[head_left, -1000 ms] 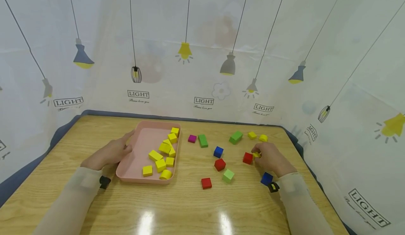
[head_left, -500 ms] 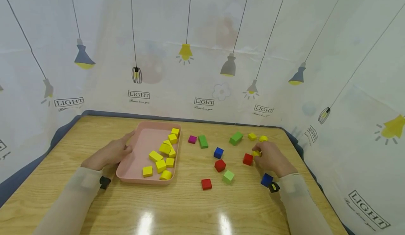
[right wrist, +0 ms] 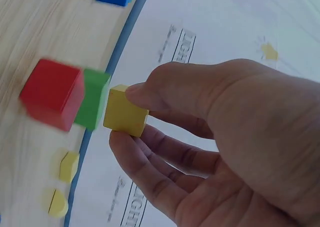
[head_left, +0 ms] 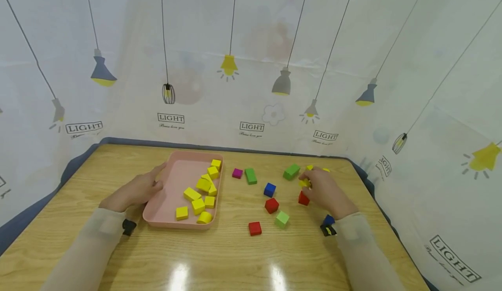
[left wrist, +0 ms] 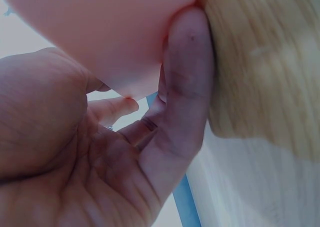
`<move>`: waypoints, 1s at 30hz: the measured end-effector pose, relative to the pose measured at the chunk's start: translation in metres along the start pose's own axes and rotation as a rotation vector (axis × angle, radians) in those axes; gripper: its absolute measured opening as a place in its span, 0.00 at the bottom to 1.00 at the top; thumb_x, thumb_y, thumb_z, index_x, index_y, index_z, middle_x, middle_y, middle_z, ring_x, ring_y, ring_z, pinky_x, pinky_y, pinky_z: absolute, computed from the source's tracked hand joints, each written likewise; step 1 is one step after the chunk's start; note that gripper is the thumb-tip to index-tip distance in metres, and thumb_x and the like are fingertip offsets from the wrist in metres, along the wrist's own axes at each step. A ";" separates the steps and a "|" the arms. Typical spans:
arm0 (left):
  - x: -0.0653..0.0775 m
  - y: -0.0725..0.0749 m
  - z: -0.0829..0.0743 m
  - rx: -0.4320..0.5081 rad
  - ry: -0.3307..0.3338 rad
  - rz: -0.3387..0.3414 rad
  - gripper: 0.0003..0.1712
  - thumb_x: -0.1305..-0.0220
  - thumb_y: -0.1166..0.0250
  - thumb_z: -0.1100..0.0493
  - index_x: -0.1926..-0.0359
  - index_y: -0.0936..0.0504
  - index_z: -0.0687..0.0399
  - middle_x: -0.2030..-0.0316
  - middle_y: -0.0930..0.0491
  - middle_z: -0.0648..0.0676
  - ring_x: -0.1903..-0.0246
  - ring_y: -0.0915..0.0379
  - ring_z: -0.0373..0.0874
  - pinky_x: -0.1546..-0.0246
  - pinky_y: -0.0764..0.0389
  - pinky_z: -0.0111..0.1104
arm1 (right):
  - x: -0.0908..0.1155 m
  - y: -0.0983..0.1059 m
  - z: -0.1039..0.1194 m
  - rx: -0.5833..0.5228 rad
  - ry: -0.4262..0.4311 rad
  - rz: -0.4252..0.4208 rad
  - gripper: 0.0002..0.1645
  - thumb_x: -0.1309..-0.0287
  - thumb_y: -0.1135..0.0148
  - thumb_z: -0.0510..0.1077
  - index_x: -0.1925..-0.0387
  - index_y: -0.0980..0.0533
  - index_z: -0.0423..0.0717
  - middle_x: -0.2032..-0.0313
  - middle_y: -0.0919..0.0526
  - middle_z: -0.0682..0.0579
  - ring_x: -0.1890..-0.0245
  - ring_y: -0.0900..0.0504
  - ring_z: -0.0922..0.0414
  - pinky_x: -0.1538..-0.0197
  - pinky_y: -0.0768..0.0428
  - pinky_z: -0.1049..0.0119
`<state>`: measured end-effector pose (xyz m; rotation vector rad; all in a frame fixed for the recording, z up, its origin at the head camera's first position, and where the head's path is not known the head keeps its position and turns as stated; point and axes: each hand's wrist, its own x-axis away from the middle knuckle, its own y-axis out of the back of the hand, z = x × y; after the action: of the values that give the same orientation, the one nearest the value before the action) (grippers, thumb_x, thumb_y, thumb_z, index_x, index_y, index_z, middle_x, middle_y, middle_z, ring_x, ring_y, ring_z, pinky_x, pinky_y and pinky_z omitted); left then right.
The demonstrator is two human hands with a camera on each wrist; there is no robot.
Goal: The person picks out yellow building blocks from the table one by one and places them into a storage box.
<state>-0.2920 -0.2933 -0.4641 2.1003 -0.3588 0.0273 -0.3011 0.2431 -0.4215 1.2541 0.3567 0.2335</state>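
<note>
At the left of the head view my left hand [head_left: 135,189] grips the side of a pink tray [head_left: 176,177]. The left wrist view has its fingers curled along the outside of the tray wall [left wrist: 110,27], with the thumb over at the rim. Several yellow blocks [head_left: 192,194] lie in the tray, mostly along its right side. My right hand [head_left: 330,191] pinches a yellow block [right wrist: 125,112] between thumb and fingertips, above the table. A red block [head_left: 303,198] sits just below that hand in the head view, and a green block [head_left: 291,171] lies beyond it.
On the wooden table [head_left: 219,260] stand a magenta block [head_left: 237,173], another green block [head_left: 251,176], a blue block [head_left: 269,190], a red block [head_left: 271,205], a light green block [head_left: 281,219] and another red block [head_left: 255,228]. A blue block [head_left: 328,220] is by the right wrist. A printed curtain [head_left: 204,108] rises behind.
My right hand has lifted the yellow block off the table and moved left and slightly away with it. My left hand and the tray have stayed in place.
</note>
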 end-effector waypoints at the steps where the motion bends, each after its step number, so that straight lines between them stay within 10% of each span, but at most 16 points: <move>1: 0.000 0.000 0.001 0.002 -0.003 -0.002 0.39 0.22 0.51 0.57 0.20 0.60 0.55 0.78 0.34 0.52 0.81 0.37 0.44 0.76 0.31 0.37 | -0.001 -0.001 0.004 -0.005 0.007 -0.001 0.17 0.44 0.32 0.36 0.51 0.18 0.41 0.57 0.21 0.47 0.62 0.23 0.53 0.58 0.20 0.57; 30: -0.001 0.000 0.001 -0.015 -0.010 -0.004 0.39 0.22 0.51 0.56 0.20 0.60 0.54 0.76 0.34 0.53 0.79 0.35 0.45 0.72 0.30 0.39 | -0.055 -0.039 0.151 0.010 0.283 0.068 0.17 0.40 0.31 0.42 0.49 0.19 0.49 0.57 0.25 0.54 0.63 0.26 0.59 0.56 0.22 0.69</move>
<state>-0.2933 -0.2942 -0.4652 2.0872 -0.3598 0.0119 -0.2940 0.0782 -0.4114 1.2459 0.5589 0.4708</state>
